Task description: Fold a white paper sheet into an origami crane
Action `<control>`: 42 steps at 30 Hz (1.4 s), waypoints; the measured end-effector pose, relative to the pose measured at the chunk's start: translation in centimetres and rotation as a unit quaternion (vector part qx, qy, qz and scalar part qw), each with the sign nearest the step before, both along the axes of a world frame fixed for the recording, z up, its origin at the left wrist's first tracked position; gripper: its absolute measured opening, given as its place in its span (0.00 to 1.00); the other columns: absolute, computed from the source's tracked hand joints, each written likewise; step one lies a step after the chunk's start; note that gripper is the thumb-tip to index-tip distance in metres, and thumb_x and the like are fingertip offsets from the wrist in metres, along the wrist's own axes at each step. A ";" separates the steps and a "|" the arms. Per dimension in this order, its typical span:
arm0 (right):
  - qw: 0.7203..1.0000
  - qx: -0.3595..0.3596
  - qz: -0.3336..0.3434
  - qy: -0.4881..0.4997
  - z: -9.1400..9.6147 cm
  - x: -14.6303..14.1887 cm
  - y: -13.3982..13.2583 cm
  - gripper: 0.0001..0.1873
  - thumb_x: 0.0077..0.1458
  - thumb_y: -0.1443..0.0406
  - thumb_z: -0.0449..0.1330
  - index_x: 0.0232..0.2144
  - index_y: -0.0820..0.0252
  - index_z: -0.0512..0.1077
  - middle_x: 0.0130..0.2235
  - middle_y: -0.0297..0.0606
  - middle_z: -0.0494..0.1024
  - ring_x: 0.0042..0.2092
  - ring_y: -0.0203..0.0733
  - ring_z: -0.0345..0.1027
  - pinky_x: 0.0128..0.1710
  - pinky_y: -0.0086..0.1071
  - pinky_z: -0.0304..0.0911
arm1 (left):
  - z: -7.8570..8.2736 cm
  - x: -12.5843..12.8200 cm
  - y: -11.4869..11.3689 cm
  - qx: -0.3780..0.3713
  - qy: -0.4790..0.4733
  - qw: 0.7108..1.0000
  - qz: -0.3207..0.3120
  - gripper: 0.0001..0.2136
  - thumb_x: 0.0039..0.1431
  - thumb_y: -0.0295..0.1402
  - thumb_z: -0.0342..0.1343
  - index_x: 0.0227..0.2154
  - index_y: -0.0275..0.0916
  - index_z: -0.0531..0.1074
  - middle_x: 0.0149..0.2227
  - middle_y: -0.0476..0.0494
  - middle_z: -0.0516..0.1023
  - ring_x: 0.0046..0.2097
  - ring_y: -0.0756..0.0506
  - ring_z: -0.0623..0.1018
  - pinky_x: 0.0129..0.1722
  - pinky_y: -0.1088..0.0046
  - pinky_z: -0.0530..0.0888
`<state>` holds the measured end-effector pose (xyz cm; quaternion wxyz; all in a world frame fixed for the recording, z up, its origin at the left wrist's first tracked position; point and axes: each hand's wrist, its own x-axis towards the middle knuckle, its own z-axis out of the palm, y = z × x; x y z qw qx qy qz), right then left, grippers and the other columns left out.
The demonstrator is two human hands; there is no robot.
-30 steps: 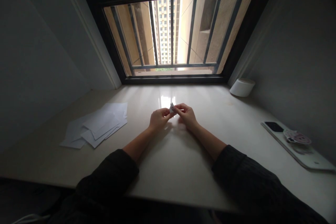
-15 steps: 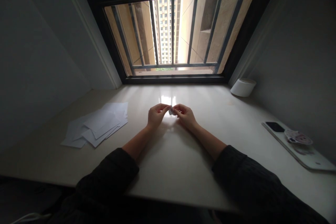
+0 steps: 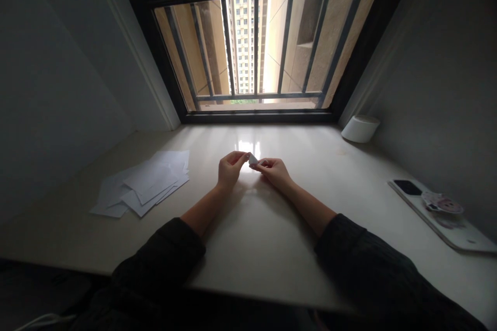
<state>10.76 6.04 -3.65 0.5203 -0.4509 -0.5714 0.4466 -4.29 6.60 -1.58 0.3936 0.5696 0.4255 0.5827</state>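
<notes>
A small folded white paper piece is pinched between both hands, a little above the pale desk, near its middle. My left hand grips the paper's left side with curled fingers. On the other side, my right hand pinches it with thumb and forefinger. Dark sleeves cover both forearms.
A loose pile of white paper sheets lies on the desk at the left. A phone with a sticker grip lies at the right edge. A white round device sits by the barred window.
The hands have shifted slightly and turned the small paper piece between the fingertips; it sits a bit lower and flatter than before. Nothing else moved.
</notes>
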 end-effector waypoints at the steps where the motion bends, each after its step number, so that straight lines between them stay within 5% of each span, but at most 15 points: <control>1: 1.000 0.000 0.001 0.000 0.0 0.0 0.0 0.20 0.37 0.49 0.67 0.20 0.61 0.74 0.21 0.33 0.72 0.24 0.33 0.59 0.26 0.30 0.53 | 0.0 0.0 0.0 0.000 -0.001 1.000 0.000 0.11 0.48 0.40 0.61 0.29 0.38 0.77 0.30 0.44 0.79 0.35 0.46 0.77 0.36 0.69 0.70; 32: 0.999 0.006 -0.037 0.031 0.0 0.0 0.3 0.18 0.37 0.51 0.67 0.22 0.60 0.77 0.27 0.38 0.78 0.30 0.40 0.69 0.32 0.32 0.60 | -0.3 0.4 -0.2 -0.036 -0.047 0.997 0.055 0.10 0.50 0.39 0.59 0.29 0.37 0.74 0.32 0.43 0.79 0.36 0.46 0.77 0.37 0.69 0.71; 42: 0.999 -0.009 -0.027 0.044 0.5 0.1 0.1 0.20 0.37 0.49 0.66 0.22 0.59 0.77 0.26 0.39 0.78 0.30 0.41 0.70 0.32 0.33 0.62 | -0.3 0.0 0.0 0.016 0.025 0.999 -0.021 0.12 0.49 0.40 0.61 0.34 0.40 0.78 0.40 0.41 0.79 0.42 0.43 0.77 0.42 0.68 0.71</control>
